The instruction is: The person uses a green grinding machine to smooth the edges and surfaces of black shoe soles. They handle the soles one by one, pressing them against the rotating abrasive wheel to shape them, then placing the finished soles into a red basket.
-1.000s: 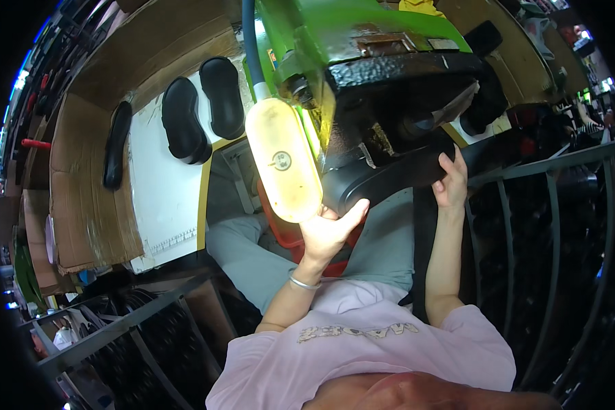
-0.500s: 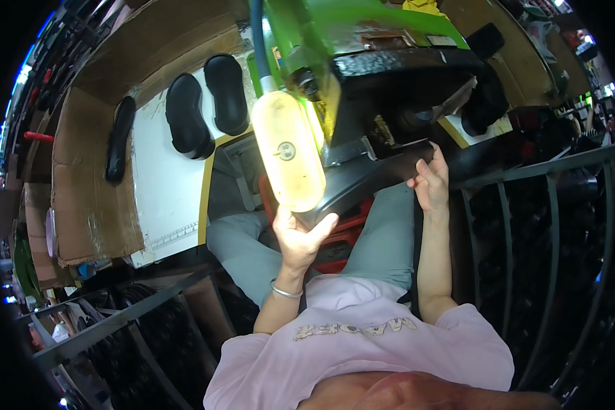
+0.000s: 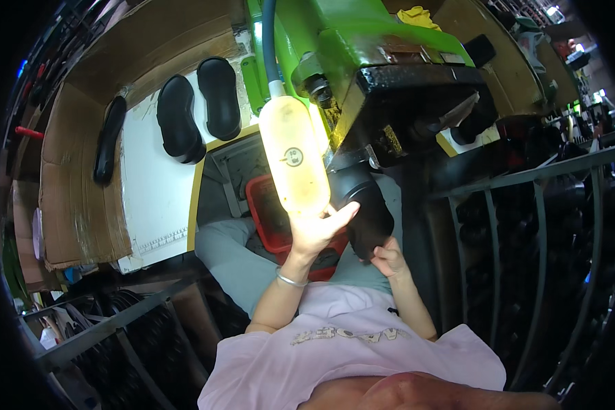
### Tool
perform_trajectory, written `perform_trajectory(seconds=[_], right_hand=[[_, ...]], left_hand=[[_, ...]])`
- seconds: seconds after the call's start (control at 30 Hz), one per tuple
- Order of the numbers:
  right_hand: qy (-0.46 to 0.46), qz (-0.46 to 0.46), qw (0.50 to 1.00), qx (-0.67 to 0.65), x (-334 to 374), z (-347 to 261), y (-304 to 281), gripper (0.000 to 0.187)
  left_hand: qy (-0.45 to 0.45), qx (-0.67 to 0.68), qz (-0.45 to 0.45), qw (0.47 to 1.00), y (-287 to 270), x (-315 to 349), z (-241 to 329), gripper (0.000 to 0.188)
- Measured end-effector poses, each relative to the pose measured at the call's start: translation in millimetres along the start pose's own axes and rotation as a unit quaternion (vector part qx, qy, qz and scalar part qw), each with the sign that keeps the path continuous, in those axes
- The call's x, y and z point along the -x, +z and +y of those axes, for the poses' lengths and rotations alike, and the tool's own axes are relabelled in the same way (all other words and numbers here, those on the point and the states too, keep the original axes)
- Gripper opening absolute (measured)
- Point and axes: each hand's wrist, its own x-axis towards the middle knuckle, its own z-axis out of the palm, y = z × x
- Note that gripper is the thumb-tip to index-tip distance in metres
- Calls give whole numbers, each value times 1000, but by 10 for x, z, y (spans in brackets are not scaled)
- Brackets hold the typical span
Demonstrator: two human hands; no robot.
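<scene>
At a green machine [image 3: 352, 41], holds a black sole [image 3: 371, 217] just swung end-on over the lap [image 3: 234, 249], likely offering another edge; pinches its near end with the right hand [image 3: 388, 260], left hand [image 3: 313, 231] partly behind a lamp [image 3: 294, 160], grip unclear.

Both hands [image 3: 313, 232] hold a black shoe sole [image 3: 370, 217] beside a lit oval lamp [image 3: 294, 178], near a green machine [image 3: 362, 44].

Two black soles [image 3: 179, 115] on white table [image 3: 158, 195]
</scene>
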Motion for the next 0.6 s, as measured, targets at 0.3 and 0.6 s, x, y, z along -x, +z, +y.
perform_trajectory(seconds=[0.3, 0.6], right_hand=[[-240, 187, 939, 159, -225, -1403, 671, 44], [-259, 37, 946, 190, -690, -1702, 1109, 36]], left_hand=[[7, 34, 15, 999, -46, 54, 55, 43], [4, 46, 31, 998, -297, 119, 380, 43]])
